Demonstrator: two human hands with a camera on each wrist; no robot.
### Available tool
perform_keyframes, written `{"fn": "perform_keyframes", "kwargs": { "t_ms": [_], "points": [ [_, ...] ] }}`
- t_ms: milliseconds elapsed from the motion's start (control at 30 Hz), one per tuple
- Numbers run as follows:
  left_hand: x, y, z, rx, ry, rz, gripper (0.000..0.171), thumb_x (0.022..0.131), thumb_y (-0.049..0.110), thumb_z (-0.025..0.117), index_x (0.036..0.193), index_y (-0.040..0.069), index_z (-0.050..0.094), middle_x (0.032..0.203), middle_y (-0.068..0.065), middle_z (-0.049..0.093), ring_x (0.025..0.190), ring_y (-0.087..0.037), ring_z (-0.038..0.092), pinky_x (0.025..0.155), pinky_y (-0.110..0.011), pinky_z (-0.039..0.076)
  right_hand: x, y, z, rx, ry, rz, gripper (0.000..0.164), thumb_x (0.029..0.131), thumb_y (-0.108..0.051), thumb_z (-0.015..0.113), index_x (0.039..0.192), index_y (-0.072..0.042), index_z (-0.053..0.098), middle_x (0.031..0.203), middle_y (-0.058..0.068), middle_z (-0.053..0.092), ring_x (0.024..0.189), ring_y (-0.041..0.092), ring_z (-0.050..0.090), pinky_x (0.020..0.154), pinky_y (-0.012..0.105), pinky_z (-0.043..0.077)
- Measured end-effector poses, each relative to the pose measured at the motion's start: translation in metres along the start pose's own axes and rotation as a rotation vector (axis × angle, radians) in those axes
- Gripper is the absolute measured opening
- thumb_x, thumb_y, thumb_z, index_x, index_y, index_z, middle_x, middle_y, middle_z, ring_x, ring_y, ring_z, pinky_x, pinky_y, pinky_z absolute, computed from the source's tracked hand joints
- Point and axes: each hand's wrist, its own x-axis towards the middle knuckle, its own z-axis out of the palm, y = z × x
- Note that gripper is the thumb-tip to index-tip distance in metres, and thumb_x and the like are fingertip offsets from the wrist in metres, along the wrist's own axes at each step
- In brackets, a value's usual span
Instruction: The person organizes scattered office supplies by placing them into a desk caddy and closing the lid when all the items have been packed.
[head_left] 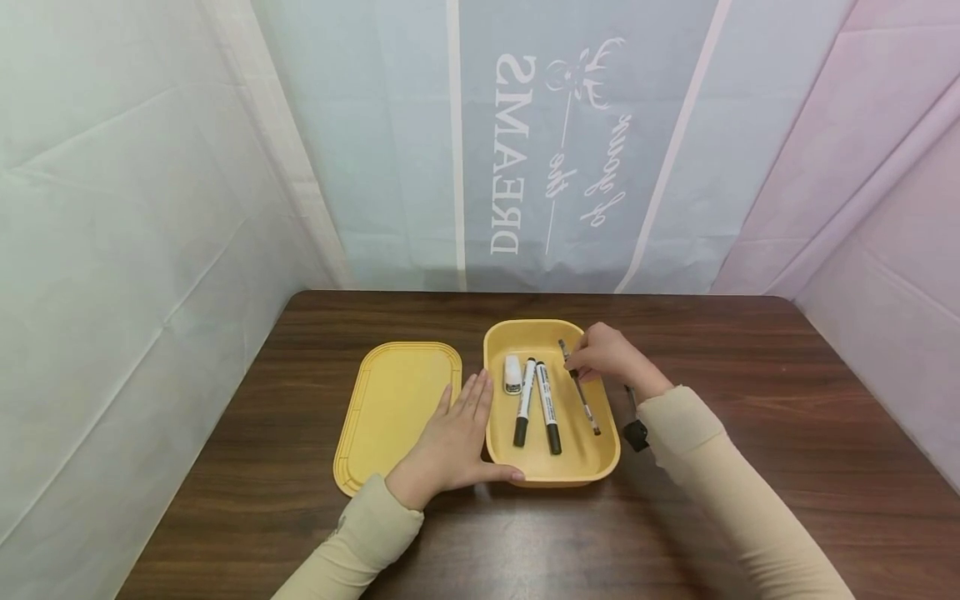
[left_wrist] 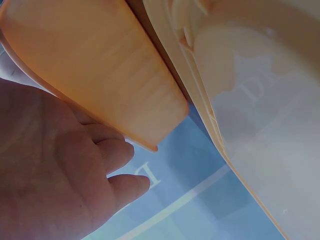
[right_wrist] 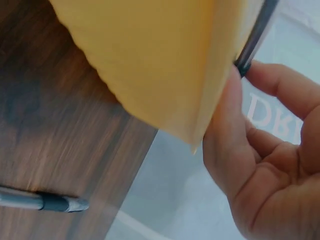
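Note:
A yellow box [head_left: 551,467] stands uncovered on the table. My left hand [head_left: 453,446] rests along its left side with straight fingers, the thumb on the near rim; the left wrist view has these fingers beside the box wall [left_wrist: 100,65]. Over the box's right part, my right hand [head_left: 606,354] pinches a clear pen [head_left: 587,404] with a dark grip, which slants down into the box. Thumb and fingertip meet at that pen [right_wrist: 257,37] in the right wrist view. Two white markers [head_left: 527,392] with black caps and a small white block [head_left: 512,373] lie inside.
The flat yellow lid [head_left: 390,408] lies left of the box. Right of it, partly behind my right wrist, are another pen [right_wrist: 40,200] and a small black object [head_left: 636,435]. A printed curtain [head_left: 397,167] hangs behind the dark wooden table [head_left: 787,400].

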Motion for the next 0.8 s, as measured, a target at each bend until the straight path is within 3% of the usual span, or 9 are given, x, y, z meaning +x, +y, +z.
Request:
{"fn": "perform_keyframes", "kwargs": {
  "t_ms": [100, 267, 567, 800],
  "points": [
    [0.0, 0.0, 0.0, -0.002, 0.004, 0.0, 0.125, 0.07, 0.084, 0.046, 0.148, -0.006, 0.011, 0.155, -0.02, 0.01, 0.142, -0.031, 0.013, 0.112, -0.05, 0.016, 0.001, -0.007, 0.008, -0.162, 0.03, -0.006, 0.036, 0.08, -0.002, 0.061, 0.047, -0.009, 0.049, 0.044, 0.002, 0.051, 0.044, 0.016, 0.056, 0.052, 0.029, 0.053],
    [-0.001, 0.0, -0.001, -0.002, 0.0, -0.004, 0.125, 0.07, 0.084, 0.046, 0.149, -0.006, 0.011, 0.155, -0.019, 0.01, 0.143, -0.03, 0.012, 0.112, -0.05, 0.016, 0.0, -0.015, 0.017, -0.327, 0.07, -0.001, 0.044, 0.078, 0.002, 0.055, 0.047, -0.016, 0.03, 0.039, -0.003, 0.031, 0.038, 0.016, 0.051, 0.043, 0.024, 0.044],
    [0.0, 0.0, -0.001, 0.003, 0.004, 0.002, 0.124, 0.07, 0.084, 0.046, 0.148, -0.006, 0.013, 0.155, -0.02, 0.011, 0.142, -0.031, 0.014, 0.111, -0.051, 0.018, 0.0, -0.022, 0.026, -0.436, 0.07, 0.005, 0.036, 0.081, 0.004, 0.06, 0.055, -0.012, 0.04, 0.045, 0.002, 0.046, 0.04, 0.012, 0.048, 0.04, 0.022, 0.041],
    [-0.001, 0.0, -0.002, 0.004, 0.001, 0.004, 0.124, 0.07, 0.084, 0.046, 0.148, -0.006, 0.012, 0.155, -0.021, 0.012, 0.142, -0.031, 0.013, 0.111, -0.051, 0.017, 0.001, -0.023, 0.032, -0.493, 0.034, 0.016, 0.037, 0.08, 0.007, 0.057, 0.057, -0.013, 0.037, 0.043, -0.003, 0.031, 0.037, 0.009, 0.033, 0.037, 0.021, 0.031]
  ]
}}
